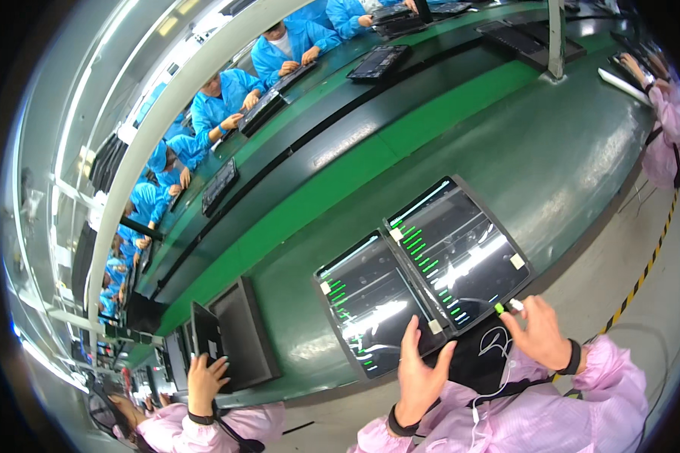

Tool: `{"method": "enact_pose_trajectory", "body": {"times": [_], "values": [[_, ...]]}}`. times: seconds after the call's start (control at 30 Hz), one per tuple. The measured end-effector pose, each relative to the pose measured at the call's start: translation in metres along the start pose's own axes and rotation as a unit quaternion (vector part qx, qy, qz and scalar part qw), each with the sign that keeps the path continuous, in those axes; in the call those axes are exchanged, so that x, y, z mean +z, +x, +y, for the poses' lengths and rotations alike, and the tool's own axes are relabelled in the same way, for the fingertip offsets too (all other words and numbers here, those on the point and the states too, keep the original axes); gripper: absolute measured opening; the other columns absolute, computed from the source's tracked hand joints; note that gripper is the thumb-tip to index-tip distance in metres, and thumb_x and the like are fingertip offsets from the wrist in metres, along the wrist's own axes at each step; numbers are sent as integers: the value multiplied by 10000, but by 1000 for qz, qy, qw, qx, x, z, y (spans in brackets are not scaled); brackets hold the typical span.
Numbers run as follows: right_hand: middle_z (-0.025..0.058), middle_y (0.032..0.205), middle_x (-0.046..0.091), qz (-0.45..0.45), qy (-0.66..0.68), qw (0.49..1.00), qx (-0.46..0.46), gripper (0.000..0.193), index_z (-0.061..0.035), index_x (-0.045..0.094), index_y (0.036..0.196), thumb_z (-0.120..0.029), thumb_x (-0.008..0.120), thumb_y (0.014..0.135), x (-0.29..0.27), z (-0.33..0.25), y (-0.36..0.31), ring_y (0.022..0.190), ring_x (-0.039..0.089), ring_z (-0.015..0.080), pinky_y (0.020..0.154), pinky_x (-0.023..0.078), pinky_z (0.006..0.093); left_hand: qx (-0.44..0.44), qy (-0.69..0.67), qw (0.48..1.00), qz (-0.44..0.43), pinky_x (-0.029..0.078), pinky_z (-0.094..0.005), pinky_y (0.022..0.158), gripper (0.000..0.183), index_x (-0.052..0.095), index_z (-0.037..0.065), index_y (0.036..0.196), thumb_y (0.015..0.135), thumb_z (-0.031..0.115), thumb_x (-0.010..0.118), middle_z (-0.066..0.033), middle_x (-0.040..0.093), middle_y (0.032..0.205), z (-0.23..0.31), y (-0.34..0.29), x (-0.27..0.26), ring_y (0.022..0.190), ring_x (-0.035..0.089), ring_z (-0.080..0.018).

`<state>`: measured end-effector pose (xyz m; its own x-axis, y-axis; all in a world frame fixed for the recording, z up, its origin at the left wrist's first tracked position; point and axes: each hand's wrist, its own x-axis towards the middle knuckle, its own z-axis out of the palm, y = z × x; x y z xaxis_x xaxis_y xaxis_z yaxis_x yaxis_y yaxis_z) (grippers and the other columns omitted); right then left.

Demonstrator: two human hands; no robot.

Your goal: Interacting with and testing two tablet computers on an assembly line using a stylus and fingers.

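Note:
Two dark tablets lie side by side in front of me, their lit screens showing rows of green bars. My left hand (423,374) is at the lower right corner of the left tablet (374,302), thumb and fingers apart, holding nothing. Whether its fingertips touch the tablet, I cannot tell. By the near edge of the right tablet (461,249), my right hand (540,332) pinches a small green and white cable plug (501,308). A thin white cable (506,366) hangs in loops below it. Small pale stickers show on both tablets.
The tablets rest on a green workbench (295,302). To the left, a person in pink holds a dark panel by a black tray (242,332). Across the conveyor line (317,155), people in blue handle devices. A metal post (556,45) rises far right, near another person in pink.

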<state>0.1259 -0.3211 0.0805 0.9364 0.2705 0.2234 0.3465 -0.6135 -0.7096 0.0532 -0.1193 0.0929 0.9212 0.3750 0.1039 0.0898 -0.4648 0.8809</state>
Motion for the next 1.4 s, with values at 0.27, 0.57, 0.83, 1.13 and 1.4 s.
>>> {"method": "enact_pose_trajectory", "body": {"times": [0.27,0.57,0.83,1.13,1.4], "values": [[131,634,620,-39,219,966,133,188,6,451,732,-45,603,829,21,23,-5,517,601,212,473,439,319,57,153,986,-38,269,-442,1056,885,123,-145,1346,764,162,714,-388,165,1365,8,22,71,1273,245,-502],[107,672,653,-98,270,935,209,211,13,457,693,-49,583,851,14,19,0,550,561,76,453,413,258,29,150,988,-17,254,-478,1050,922,97,-135,1360,763,181,725,-382,168,1376,13,20,77,1287,227,-499],[108,640,652,-120,218,950,189,314,-11,403,604,-56,608,838,8,26,-1,511,479,37,415,354,250,40,144,989,-9,282,-449,1049,922,73,-150,1354,768,156,716,-401,134,1371,13,20,74,1278,216,-521],[102,628,649,-152,226,934,232,271,9,452,613,-46,626,813,6,36,-24,519,465,32,419,347,246,53,121,991,-30,304,-458,1041,838,101,-176,1332,792,104,677,-437,108,1340,12,18,73,1257,215,-554],[70,558,498,-108,176,977,-62,65,-18,632,697,-33,693,714,22,-9,-16,482,476,202,442,352,330,58,160,985,-13,361,-404,996,744,357,-74,1293,719,176,758,-269,435,1274,22,37,-18,1203,430,-388]]}}
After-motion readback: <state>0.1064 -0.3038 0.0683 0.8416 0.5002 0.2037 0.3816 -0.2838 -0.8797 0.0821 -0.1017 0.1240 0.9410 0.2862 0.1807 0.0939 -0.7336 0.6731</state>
